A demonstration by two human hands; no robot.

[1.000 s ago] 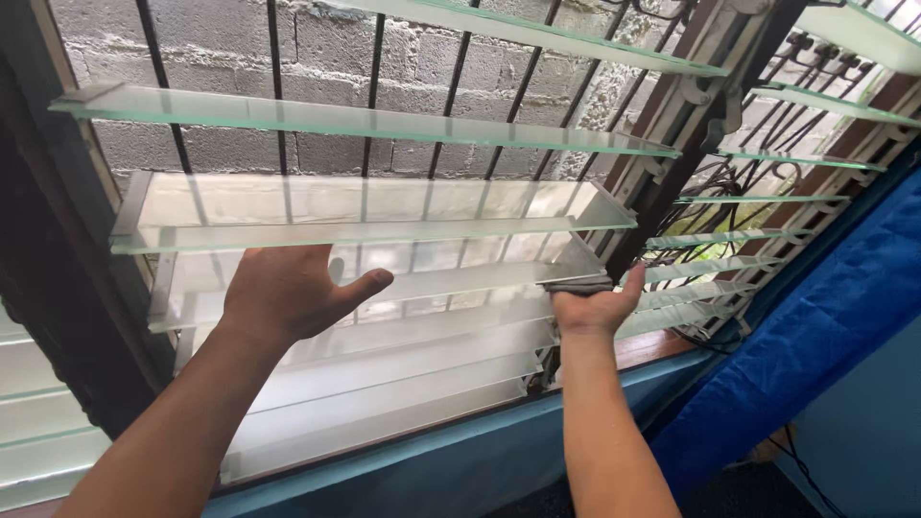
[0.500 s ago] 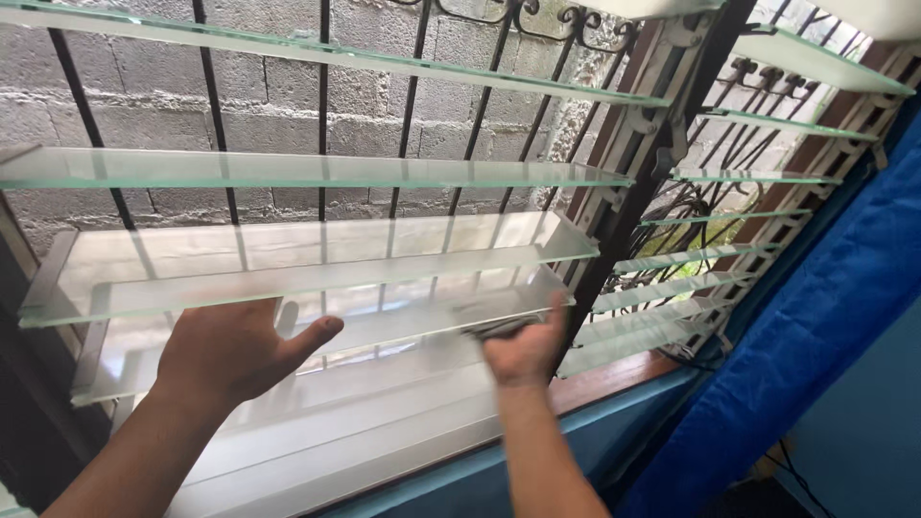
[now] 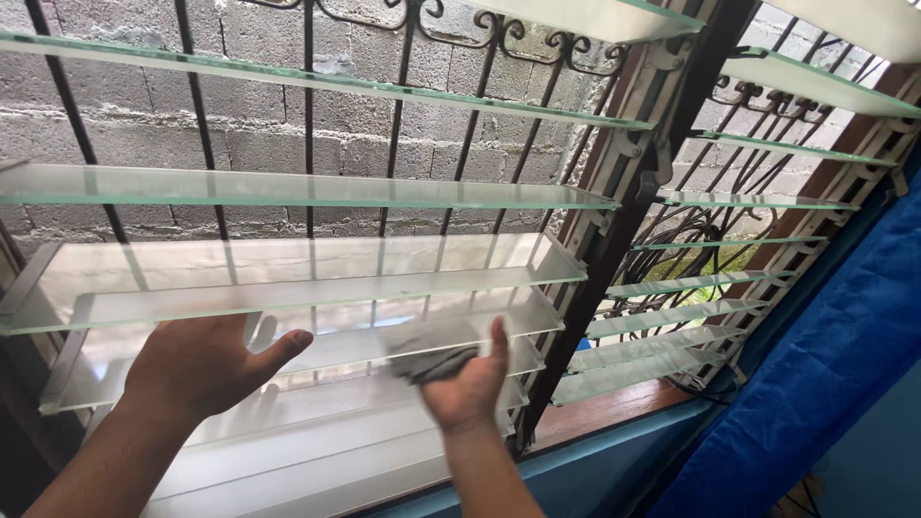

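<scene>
Right hand grips a grey cloth, pressed on a frosted glass slat; left hand, fingers spread open, steadies the same slat from below

Single head-worn view, close up on a louvred window, looking forward and slightly down.

Camera sits at the person's head, arm's reach from the frosted glass slats; both forearms enter from the bottom edge, left hand and right hand low in frame. View tilts a bit right: iron grille and block wall fill upper left, a second louvre bank and blue curtain run off right. No second view to share.
</scene>
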